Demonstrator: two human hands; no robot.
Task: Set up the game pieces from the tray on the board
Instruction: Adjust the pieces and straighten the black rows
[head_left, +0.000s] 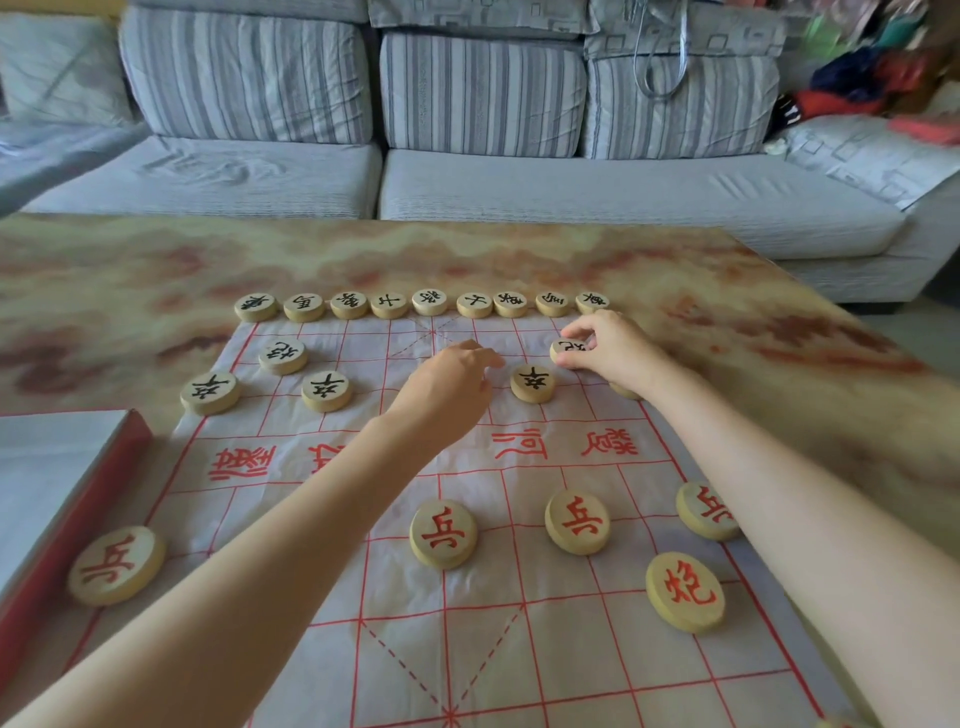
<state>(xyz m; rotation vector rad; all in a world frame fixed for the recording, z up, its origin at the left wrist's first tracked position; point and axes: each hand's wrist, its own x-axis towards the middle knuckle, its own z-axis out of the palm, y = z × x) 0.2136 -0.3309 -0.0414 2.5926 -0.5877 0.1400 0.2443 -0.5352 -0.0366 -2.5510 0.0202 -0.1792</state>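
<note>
My right hand (602, 348) is pinching a round pale wooden black-marked piece (567, 347) at the red-lined cloth board (519, 649). My wrist is risking knocking the half-hidden wooden disc (623, 391) beneath it. My left hand (452, 384) is curling downward, and I cannot tell whether it is holding anything.

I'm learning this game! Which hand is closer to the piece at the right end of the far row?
Right. The right hand sits just in front of that end piece, pinching a second piece; the left hand is farther off, over the board.
</note>
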